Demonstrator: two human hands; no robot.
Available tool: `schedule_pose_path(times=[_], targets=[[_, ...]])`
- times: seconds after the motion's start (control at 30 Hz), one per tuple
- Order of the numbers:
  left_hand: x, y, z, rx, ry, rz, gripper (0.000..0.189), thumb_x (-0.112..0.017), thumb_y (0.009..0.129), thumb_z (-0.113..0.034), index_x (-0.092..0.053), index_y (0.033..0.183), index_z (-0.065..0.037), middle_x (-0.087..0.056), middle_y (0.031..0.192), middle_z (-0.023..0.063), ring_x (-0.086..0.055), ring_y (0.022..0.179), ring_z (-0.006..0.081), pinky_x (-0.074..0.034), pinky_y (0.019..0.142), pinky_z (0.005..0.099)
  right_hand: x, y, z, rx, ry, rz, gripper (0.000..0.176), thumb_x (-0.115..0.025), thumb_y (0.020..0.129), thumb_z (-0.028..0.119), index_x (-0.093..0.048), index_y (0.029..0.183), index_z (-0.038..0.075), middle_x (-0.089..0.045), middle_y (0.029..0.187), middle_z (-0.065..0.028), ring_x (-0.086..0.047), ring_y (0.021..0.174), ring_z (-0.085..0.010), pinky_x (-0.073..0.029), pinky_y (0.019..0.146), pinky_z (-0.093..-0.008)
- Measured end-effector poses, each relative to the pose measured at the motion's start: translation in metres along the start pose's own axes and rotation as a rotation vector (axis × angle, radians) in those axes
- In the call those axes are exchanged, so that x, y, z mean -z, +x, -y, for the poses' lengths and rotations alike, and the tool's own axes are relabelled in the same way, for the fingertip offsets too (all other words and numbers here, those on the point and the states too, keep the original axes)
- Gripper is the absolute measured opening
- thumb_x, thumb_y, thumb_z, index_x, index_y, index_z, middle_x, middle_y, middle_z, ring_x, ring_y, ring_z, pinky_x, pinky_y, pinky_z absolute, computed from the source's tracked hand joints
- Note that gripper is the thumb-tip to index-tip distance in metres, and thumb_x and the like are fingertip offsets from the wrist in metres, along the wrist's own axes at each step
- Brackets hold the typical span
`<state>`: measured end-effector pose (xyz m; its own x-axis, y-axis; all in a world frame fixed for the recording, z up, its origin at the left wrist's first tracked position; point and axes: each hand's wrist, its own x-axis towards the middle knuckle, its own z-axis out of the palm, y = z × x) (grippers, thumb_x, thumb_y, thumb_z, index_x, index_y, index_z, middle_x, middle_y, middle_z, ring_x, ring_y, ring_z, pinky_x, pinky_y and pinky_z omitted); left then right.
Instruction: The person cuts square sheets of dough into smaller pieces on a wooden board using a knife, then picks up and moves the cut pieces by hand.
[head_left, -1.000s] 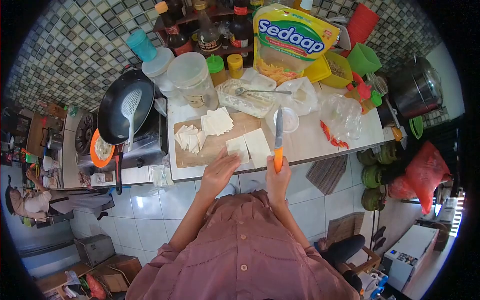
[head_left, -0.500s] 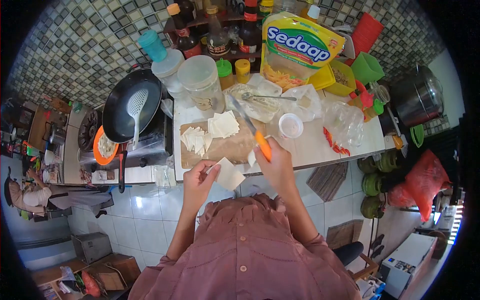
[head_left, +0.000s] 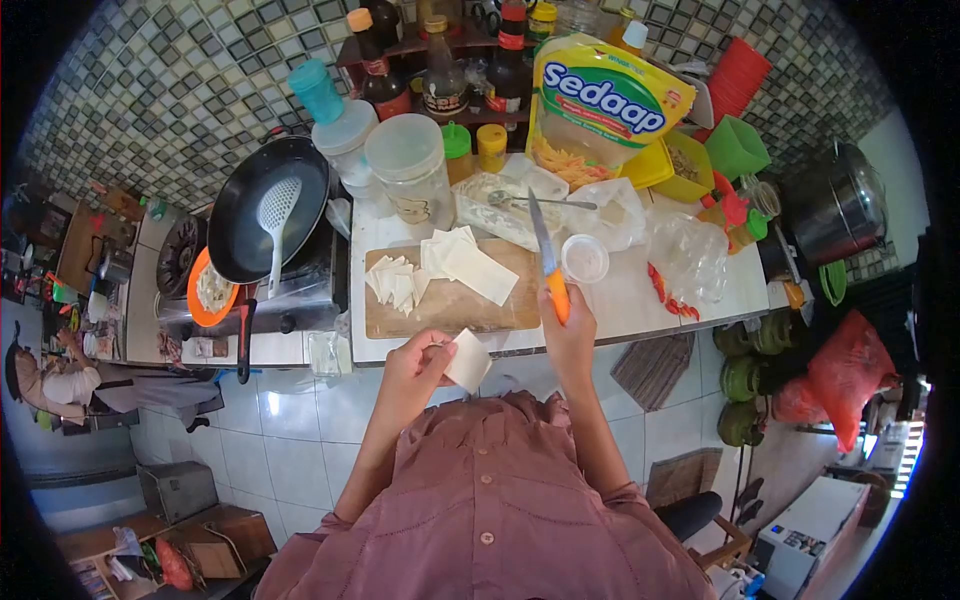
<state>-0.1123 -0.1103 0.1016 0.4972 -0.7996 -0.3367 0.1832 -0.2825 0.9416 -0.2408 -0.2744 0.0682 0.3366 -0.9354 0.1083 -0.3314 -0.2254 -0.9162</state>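
Observation:
A pale square wrapper (head_left: 468, 361) is pinched between the thumb and fingers of my left hand (head_left: 415, 364), in front of the counter's edge. My right hand (head_left: 570, 330) grips the orange handle of a knife (head_left: 545, 240), its blade pointing up and away. On the wooden cutting board (head_left: 450, 310) lie a fanned pile of small cut pieces (head_left: 396, 283), some larger squares and a longer pale sheet (head_left: 480, 272). A small white tub (head_left: 585, 259) sits right of the board, near the knife.
Left stands a black pan (head_left: 245, 215) with a white slotted spoon. Behind the board are clear jars (head_left: 405, 160), a plastic bag with a metal spoon, and a Sedaap pouch (head_left: 605, 110). Red chillies (head_left: 672, 295) lie right. Another person (head_left: 60, 385) is at far left.
The longer sheet now lies on the board. My right hand has moved right with the knife, off the board's right side. The wrapper in my left hand is turned and slightly curled.

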Motion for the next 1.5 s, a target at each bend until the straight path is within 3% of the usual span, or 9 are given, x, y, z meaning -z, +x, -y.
schedule_pose_path(times=[0.2,0.33,0.53,0.7,1.07,1.27,1.37,1.43,1.5], targets=[[-0.037,0.04,-0.003,-0.12,-0.444,0.065,0.019,-0.048,0.093,-0.01,-0.043,0.108,-0.001,-0.059,0.101,0.0113,-0.063,0.086,0.0162,-0.057,0.069,0.0297,0.018,-0.026,-0.016,-0.173,0.12,-0.032,0.022,-0.059,0.087,0.02,-0.057,0.091,-0.001,-0.051,0.061,-0.0067,-0.046,0.054,-0.011,-0.039,0.051,-0.0286],[-0.052,0.066,0.013,-0.178,-0.392,-0.006,0.027,-0.05,0.092,-0.01,-0.04,0.116,-0.002,-0.061,0.099,0.0115,-0.064,0.081,0.0177,-0.057,0.071,0.0325,0.01,-0.039,-0.023,-0.168,0.142,-0.062,0.023,-0.06,0.087,0.021,-0.057,0.095,-0.001,-0.052,0.061,-0.0073,-0.046,0.054,-0.0115,-0.039,0.051,-0.0284],[-0.035,0.067,0.028,-0.19,0.365,-0.043,0.036,-0.053,0.088,-0.006,-0.04,0.121,-0.001,-0.06,0.104,0.0157,-0.064,0.088,0.0216,-0.055,0.067,0.0309,-0.014,-0.042,-0.037,-0.213,0.054,-0.033,0.031,-0.065,0.083,0.025,-0.055,0.1,0.0,-0.054,0.062,-0.0088,-0.049,0.054,-0.015,-0.04,0.052,-0.0309],[-0.021,0.082,0.002,-0.652,0.944,-0.356,0.035,-0.061,0.08,-0.009,-0.053,0.114,-0.006,-0.058,0.105,0.0143,-0.053,0.093,0.0367,-0.045,0.08,0.0411,-0.025,-0.042,-0.046,-0.143,0.007,-0.102,0.031,-0.066,0.082,0.026,-0.052,0.098,0.002,-0.053,0.06,-0.0122,-0.05,0.052,-0.0215,-0.041,0.052,-0.0332],[-0.004,0.134,-0.003,-0.609,1.146,-0.15,0.031,-0.073,0.067,-0.024,-0.067,0.097,-0.02,-0.044,0.124,0.0068,-0.038,0.108,0.0329,-0.034,0.093,0.0458,-0.025,-0.05,-0.044,-0.093,0.01,-0.205,0.021,-0.063,0.084,0.018,-0.051,0.092,0.003,-0.053,0.06,-0.0126,-0.05,0.052,-0.0209,-0.041,0.052,-0.0337],[-0.002,0.136,-0.011,-0.711,1.105,-0.155,0.015,-0.07,0.072,-0.022,-0.063,0.082,-0.014,-0.053,0.112,0.0023,-0.045,0.105,0.0284,-0.034,0.085,0.0426,-0.024,-0.057,-0.045,-0.162,0.144,-0.165,0.017,-0.062,0.084,0.015,-0.053,0.086,0.001,-0.053,0.063,-0.0078,-0.046,0.055,-0.0133,-0.04,0.053,-0.0297],[0.005,0.131,-0.021,-0.484,0.966,-0.147,0.012,-0.067,0.075,-0.019,-0.061,0.084,-0.012,-0.059,0.102,0.0051,-0.051,0.097,0.0278,-0.035,0.08,0.0411,-0.026,-0.065,-0.043,-0.195,0.195,-0.127,0.016,-0.062,0.084,0.014,-0.053,0.085,0.001,-0.052,0.063,-0.0065,-0.044,0.056,-0.0116,-0.039,0.053,-0.0289],[0.009,0.131,-0.018,-0.631,1.014,-0.42,0.016,-0.064,0.078,-0.016,-0.061,0.092,-0.009,-0.06,0.099,0.01,-0.053,0.093,0.0295,-0.037,0.08,0.0419,-0.028,-0.066,-0.039,-0.195,0.229,-0.122,0.016,-0.062,0.084,0.013,-0.053,0.085,0.001,-0.052,0.063,-0.0064,-0.044,0.056,-0.0114,-0.039,0.053,-0.0289],[0.009,0.125,-0.018,-0.682,0.996,-0.45,0.019,-0.064,0.078,-0.016,-0.06,0.095,-0.008,-0.06,0.099,0.0105,-0.053,0.093,0.0297,-0.038,0.079,0.042,-0.031,-0.063,-0.033,-0.132,0.228,-0.123,0.015,-0.062,0.084,0.013,-0.053,0.085,0.0,-0.051,0.063,-0.0063,-0.044,0.056,-0.011,-0.039,0.053,-0.0283]])
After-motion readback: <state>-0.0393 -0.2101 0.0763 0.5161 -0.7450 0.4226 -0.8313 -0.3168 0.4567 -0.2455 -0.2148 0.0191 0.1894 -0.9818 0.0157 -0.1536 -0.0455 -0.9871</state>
